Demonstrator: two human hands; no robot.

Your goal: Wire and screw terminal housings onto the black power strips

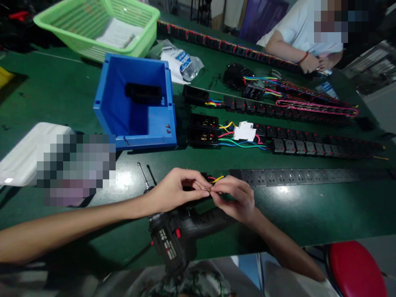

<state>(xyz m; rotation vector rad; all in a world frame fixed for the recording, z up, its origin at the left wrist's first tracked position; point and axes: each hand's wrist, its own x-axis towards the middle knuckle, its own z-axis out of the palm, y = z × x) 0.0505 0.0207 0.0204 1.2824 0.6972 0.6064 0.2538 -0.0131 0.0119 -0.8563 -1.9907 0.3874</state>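
Observation:
My left hand [181, 187] and my right hand [235, 197] meet fingertip to fingertip over the near part of the table. Between them they pinch a tiny brass-coloured metal piece [208, 190], too small to name surely. Short red and yellow wires [217, 179] show just behind my fingers, by the end of a black socket strip [287, 177] that runs to the right. Beneath my hands a black cordless drill [173, 241] lies on its side, its long bit [142, 174] pointing away from me. My left wrist hides part of the drill.
A blue bin [139, 141] holds a black box, with two small screws on its rim. Behind it stands a green basket [151, 39]. More wired socket strips [297, 146] and a white breaker [245, 131] lie to the right. Across the table a person [287, 45] works. A red stool [355, 268] stands near right.

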